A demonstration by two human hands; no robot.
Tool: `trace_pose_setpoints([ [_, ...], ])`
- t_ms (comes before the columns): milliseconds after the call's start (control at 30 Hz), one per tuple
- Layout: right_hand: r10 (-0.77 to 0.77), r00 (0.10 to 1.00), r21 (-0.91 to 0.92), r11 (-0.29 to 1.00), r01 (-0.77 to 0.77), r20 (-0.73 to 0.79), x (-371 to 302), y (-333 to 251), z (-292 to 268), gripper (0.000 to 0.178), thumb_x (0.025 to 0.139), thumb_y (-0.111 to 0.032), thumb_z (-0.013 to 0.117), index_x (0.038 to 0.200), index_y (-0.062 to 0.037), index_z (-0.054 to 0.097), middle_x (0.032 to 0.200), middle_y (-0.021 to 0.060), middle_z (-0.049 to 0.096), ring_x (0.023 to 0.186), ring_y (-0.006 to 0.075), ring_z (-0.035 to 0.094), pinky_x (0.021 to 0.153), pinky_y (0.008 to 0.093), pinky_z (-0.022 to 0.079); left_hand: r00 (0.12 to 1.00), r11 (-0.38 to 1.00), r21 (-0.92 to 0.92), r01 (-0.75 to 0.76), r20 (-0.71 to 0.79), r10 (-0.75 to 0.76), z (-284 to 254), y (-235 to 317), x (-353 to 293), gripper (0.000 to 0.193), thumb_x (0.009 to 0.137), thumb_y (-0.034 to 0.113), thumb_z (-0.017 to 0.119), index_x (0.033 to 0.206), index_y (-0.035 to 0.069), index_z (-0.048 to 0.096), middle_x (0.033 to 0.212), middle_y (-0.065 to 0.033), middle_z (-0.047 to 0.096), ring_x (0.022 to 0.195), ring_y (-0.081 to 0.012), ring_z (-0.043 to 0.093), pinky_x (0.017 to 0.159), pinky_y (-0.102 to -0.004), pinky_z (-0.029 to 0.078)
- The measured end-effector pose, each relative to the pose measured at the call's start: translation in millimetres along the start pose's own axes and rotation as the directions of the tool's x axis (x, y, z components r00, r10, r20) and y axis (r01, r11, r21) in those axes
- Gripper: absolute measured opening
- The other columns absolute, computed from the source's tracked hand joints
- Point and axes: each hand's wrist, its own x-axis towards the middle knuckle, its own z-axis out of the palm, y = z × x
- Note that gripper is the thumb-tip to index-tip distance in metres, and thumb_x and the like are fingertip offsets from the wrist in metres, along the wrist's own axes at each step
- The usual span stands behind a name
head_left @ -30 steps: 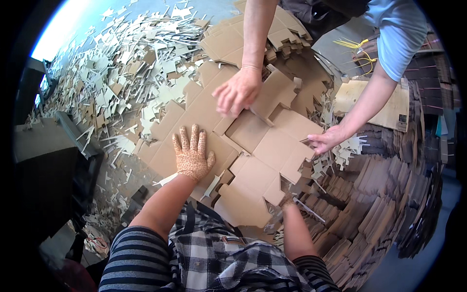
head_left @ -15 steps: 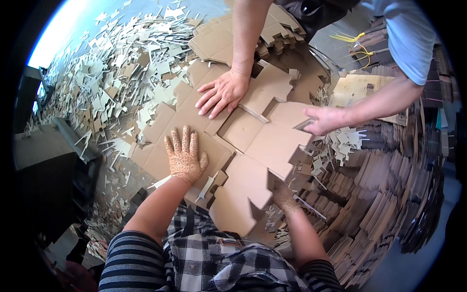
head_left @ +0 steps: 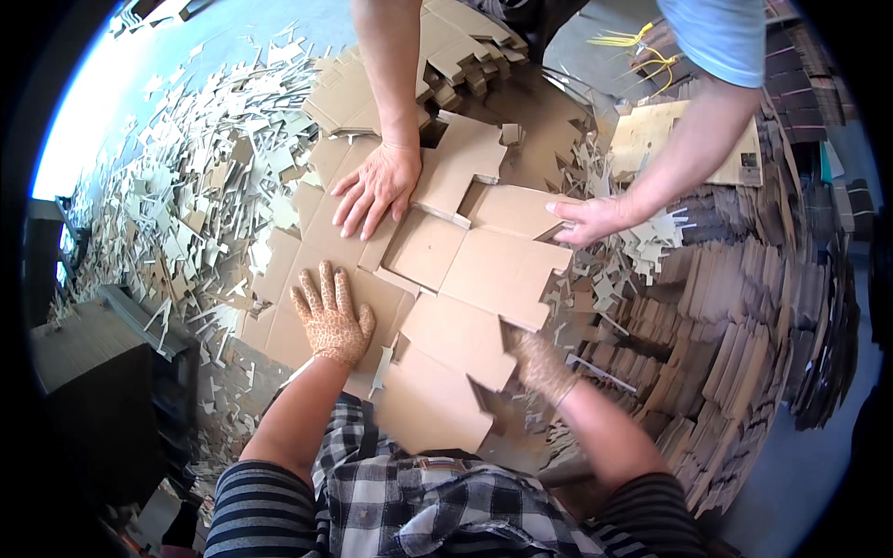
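My left hand (head_left: 333, 321), in a tan patterned glove, lies flat with fingers spread on a brown cardboard sheet (head_left: 279, 321). My right hand (head_left: 542, 361), gloved alike, grips the notched near-right edge of a die-cut cardboard blank (head_left: 502, 279); its fingertips are partly hidden by the board. Across from me, a co-worker's bare hand (head_left: 379, 186) presses on the cardboard beside a rectangular recess. The co-worker's other hand (head_left: 591, 220) pinches the blank's far-right edge. Gaps show between the blank and the boards on its left.
Cardboard offcuts (head_left: 195, 186) are heaped at the left and beyond. Stacked cardboard pieces (head_left: 716, 363) fill the right side. A wooden board (head_left: 651, 139) and yellow ties (head_left: 656, 70) are at the far right. Stacked blanks (head_left: 446, 46) stand at the back, a dark box (head_left: 93, 391) at left.
The view has shifted, so most things sit farther left in the picture. All hands stay on the cardboard; my right hand has moved slightly outward with the blank's edge.
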Motion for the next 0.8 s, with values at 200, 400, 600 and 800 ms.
trace_pose_setpoints([
  [200, -0.194, 0.979, -0.425, 0.883, 0.201, 0.059, 3.8, 37.6, 1.8, 0.050, 0.082, -0.021, 0.072, 0.127, -0.0040, 0.059, 0.117, 0.0201, 0.063, 0.110, 0.0343, 0.061, 0.096, 0.0426, 0.048, 0.999, 1.000, -0.002, -0.005, -0.038, 0.005, 7.2, -5.9, -2.4, 0.072, 0.084, 0.036, 0.057, 0.144, 0.000, 0.040, 0.157, -0.0210, 0.027, 0.147, -0.0479, 0.012, 0.118, -0.0633, 0.005],
  [400, -0.217, 0.976, -0.455, 0.868, 0.200, 0.015, 9.9, 61.3, 8.7, 0.045, 0.084, -0.030, 0.073, 0.121, -0.0059, 0.065, 0.123, 0.0183, 0.063, 0.112, 0.0315, 0.062, 0.094, 0.0420, 0.050, 1.000, 0.999, 0.042, 0.002, -0.013, -0.001, 3.2, -4.5, -1.1, 0.073, 0.085, 0.036, 0.055, 0.146, 0.000, 0.037, 0.157, -0.0214, 0.025, 0.147, -0.0480, 0.012, 0.118, -0.0631, 0.005],
  [600, -0.002, 0.983, -0.622, 0.774, 0.117, 0.182, 3.0, -4.1, -38.8, 0.028, 0.085, -0.024, 0.066, 0.107, -0.0068, 0.071, 0.106, 0.0216, 0.067, 0.097, 0.0347, 0.067, 0.089, 0.0438, 0.054, 0.999, 0.996, 0.090, -0.003, -0.047, 0.007, 16.7, -6.9, -5.8, 0.073, 0.088, 0.039, 0.052, 0.149, 0.001, 0.035, 0.159, -0.0197, 0.024, 0.148, -0.0469, 0.011, 0.118, -0.0625, 0.004],
  [800, -0.157, 0.980, -0.003, 0.987, 0.158, -0.121, -0.3, 47.4, 14.6, 0.046, 0.085, -0.021, 0.071, 0.127, -0.0050, 0.060, 0.117, 0.0154, 0.067, 0.110, 0.0277, 0.064, 0.095, 0.0370, 0.050, 1.000, 0.995, 0.096, -0.016, -0.011, 0.017, 8.4, -0.3, -3.2, 0.073, 0.089, 0.037, 0.052, 0.149, 0.000, 0.032, 0.160, -0.0202, 0.023, 0.147, -0.0470, 0.013, 0.118, -0.0614, 0.006],
])
